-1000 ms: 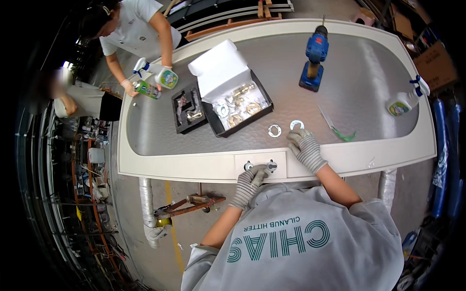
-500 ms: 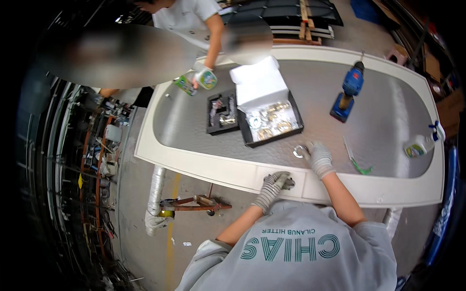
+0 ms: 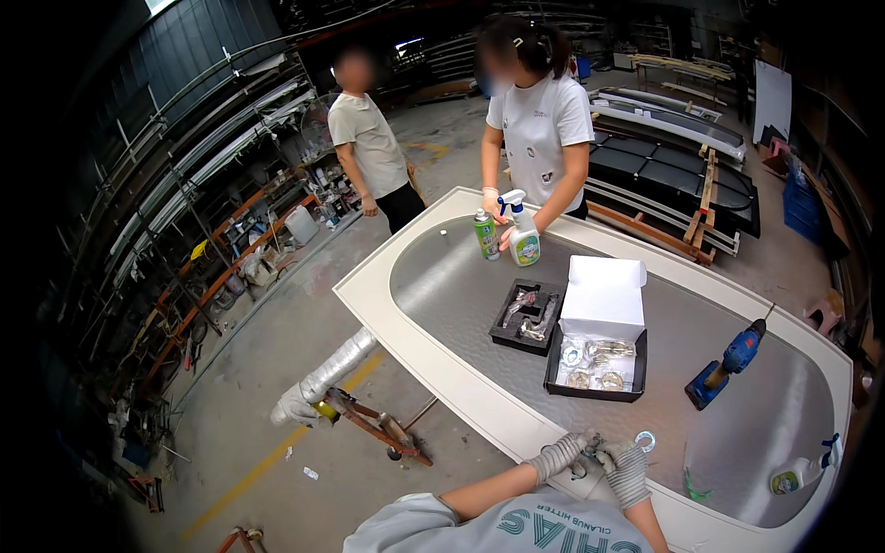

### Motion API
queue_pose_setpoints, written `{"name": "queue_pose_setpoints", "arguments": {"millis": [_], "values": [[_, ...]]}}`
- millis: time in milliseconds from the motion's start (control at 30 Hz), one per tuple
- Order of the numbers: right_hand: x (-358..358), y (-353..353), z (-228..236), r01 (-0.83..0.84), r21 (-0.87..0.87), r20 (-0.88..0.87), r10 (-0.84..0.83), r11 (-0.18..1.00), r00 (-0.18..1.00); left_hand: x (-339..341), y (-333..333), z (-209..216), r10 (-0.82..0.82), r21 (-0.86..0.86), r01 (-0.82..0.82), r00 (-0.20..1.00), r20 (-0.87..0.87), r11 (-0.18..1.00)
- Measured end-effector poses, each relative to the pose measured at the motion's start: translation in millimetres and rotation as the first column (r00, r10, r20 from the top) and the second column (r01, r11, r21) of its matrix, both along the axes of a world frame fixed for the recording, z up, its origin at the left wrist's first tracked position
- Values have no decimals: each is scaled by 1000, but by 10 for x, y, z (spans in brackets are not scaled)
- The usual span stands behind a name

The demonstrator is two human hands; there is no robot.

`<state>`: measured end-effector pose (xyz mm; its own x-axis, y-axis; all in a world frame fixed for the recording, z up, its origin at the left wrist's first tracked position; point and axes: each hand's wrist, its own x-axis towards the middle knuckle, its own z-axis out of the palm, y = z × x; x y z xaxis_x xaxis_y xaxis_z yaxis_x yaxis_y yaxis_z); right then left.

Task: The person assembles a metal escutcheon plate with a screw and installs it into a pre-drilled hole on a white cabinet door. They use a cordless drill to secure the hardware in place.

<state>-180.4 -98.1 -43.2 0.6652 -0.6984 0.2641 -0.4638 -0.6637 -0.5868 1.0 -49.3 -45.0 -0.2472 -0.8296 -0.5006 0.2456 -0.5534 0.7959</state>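
Both my hands wear grey-white work gloves with striped cuffs and meet at the near edge of a cream-framed door panel [image 3: 396, 321]. My left hand [image 3: 566, 452] has its fingers closed at the frame, the tips against the right hand's. Small metal glints under its fingers, too hidden to name. My right hand [image 3: 623, 472] is bent inward with closed fingertips; whatever they pinch is not visible. Just beyond it a silver ring [image 3: 647, 441] lies on the textured glass. An open box [image 3: 597, 394] of bagged metal fittings stands farther off, beside a black foam tray [image 3: 524, 316] holding more parts.
A blue cordless drill [image 3: 724, 367], a green-handled tool [image 3: 696, 486] and a spray bottle [image 3: 800, 474] are on the panel's right. Across it, a co-worker [image 3: 539, 129] touches a spray bottle [image 3: 525, 241] beside a green can [image 3: 486, 236]. Another person [image 3: 373, 152] stands at the left.
My view has tilted up and turned, bringing both people into sight. My right hand has left the ring on the glass and come over to my left hand at the panel's edge.
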Motion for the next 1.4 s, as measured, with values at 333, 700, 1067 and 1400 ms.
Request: {"name": "queue_pose_setpoints", "arguments": {"millis": [333, 700, 1067, 1400], "values": [[-185, 11, -56, 28, -102, -69, -35, 994, 997, -167, 93, -149, 96, -60, -98, 995, -37, 993], [-24, 60, 159, 40, -237, -63, -57, 971, 996, -193, 96, -77, 432, 16, -432, 901, -32, 902], [-28, 94, 47, 109, -293, -95, -142, 950, 985, -127, 60, 15, 239, 31, -250, 950, 199, 968], [-31, 118, 1, 88, -278, -171, -139, 957, 975, -189, 106, -122, 391, 153, -389, 920, 18, 908]]}}
